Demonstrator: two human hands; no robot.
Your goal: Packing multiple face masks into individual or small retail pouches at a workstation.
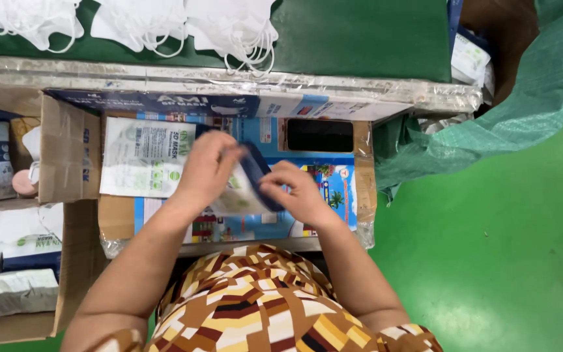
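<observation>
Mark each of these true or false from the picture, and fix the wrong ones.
1. Both hands hold one packet with a dark blue edge. True: the left hand and the right hand grip the packet from either side.
2. White face masks lie on the green surface at the top. True: the masks are heaped there.
3. The floor is grey. False: the floor is green.
4. A flat white mask pouch lies left of the hands. True: the pouch rests on the cardboard worktop.
5. The dark rectangle on the worktop sits under the left hand. False: the dark rectangle lies clear, above the right hand.
</observation>
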